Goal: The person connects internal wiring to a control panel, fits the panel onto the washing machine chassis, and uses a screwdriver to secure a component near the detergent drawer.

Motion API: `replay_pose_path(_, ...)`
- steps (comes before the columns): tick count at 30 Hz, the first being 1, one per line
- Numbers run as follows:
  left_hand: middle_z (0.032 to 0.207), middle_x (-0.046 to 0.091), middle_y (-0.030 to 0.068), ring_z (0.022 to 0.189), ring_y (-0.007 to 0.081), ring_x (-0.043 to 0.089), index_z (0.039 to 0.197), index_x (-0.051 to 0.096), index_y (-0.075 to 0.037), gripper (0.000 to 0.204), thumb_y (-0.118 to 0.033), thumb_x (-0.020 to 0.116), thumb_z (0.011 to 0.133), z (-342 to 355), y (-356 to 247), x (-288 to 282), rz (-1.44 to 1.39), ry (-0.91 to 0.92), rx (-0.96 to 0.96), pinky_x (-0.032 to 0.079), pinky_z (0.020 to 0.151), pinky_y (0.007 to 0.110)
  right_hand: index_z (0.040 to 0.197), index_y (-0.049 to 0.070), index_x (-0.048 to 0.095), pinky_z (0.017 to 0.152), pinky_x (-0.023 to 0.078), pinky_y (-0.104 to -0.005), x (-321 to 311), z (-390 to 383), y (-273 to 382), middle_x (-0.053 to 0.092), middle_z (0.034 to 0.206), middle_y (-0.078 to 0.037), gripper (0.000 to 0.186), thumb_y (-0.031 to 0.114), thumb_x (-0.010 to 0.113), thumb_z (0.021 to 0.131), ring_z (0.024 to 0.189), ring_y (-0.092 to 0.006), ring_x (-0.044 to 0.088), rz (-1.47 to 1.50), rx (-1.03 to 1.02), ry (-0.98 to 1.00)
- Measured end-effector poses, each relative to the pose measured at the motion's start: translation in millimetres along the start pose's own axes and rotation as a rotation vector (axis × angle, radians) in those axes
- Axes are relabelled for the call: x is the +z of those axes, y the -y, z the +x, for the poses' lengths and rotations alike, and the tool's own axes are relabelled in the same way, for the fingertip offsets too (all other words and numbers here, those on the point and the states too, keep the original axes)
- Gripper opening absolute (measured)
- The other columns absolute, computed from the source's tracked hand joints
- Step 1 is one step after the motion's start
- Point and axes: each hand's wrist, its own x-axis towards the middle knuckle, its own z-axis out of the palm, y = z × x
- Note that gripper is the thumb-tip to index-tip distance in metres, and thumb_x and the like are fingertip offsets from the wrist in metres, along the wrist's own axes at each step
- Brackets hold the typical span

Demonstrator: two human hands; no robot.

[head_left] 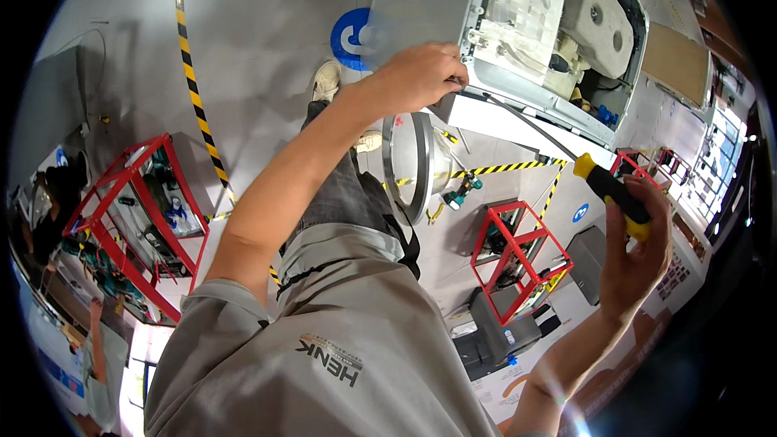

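Note:
A washing machine with its top off stands in front of me; a white plastic housing and a grey counterweight show inside. My left hand is at the near left corner of its front panel, fingers closed together; what they pinch, if anything, is hidden. My right hand grips the yellow-and-black handle of a long screwdriver, off to the right. The shaft slants left to the panel's upper edge, its tip close to my left fingers. Below the panel, the round door hangs open.
A cordless drill and pliers lie on the floor beyond the door. Red-framed tool carts stand at right and left. Black-and-yellow tape marks the floor. Another person is at the lower left.

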Motion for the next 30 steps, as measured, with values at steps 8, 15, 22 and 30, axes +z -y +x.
replay_pose_path(8, 0.089, 0.062, 0.0119, 0.089, 0.0306, 0.06, 0.084, 0.066, -0.001, 0.009, -0.009, 0.065, 0.082, 28.3, -6.2, -16.9, 0.183, 0.277, 0.051, 0.048, 0.076, 0.041, 0.103, 0.001, 0.062, 0.084, 0.052, -0.0335, -10.8, -40.5, -10.5, 0.066, 0.103, -0.014, 0.026, -0.004, 0.071, 0.08, 0.095, -0.0245, 0.065, 0.047, 0.234, -0.109)
replay_pose_path(15, 0.087, 0.06, 0.0099, 0.087, 0.0295, 0.06, 0.082, 0.065, -0.002, 0.008, -0.01, 0.065, 0.082, 38.3, -9.5, -27.0, 0.237, 0.357, 0.241, 0.048, 0.077, 0.041, 0.101, 0.0, 0.062, 0.086, 0.051, -0.0336, -3.7, -60.8, -14.9, 0.066, 0.102, -0.016, 0.025, -0.005, 0.07, 0.078, 0.094, -0.0248, 0.065, 0.16, 0.43, -0.158)
replay_pose_path(22, 0.09, 0.059, 0.0085, 0.087, 0.027, 0.059, 0.089, 0.064, -0.003, 0.008, -0.011, 0.064, 0.085, 44.1, 0.5, -29.4, 0.237, 0.436, 0.317, 0.049, 0.076, 0.039, 0.102, -0.002, 0.061, 0.089, 0.049, -0.0348, 10.2, -78.9, -16.0, 0.065, 0.103, -0.017, 0.027, -0.004, 0.07, 0.077, 0.096, -0.0257, 0.064, 0.268, 0.684, -0.19)
replay_pose_path(30, 0.093, 0.059, 0.0077, 0.088, 0.0237, 0.061, 0.092, 0.063, -0.004, 0.014, -0.011, 0.061, 0.079, 53.9, 8.7, -34.8, 0.258, 0.483, 0.526, 0.05, 0.078, 0.036, 0.103, -0.001, 0.06, 0.09, 0.049, -0.0345, 18.5, -81.0, -13.8, 0.063, 0.105, -0.017, 0.028, -0.006, 0.069, 0.077, 0.099, -0.025, 0.063, 0.368, 0.797, -0.251)
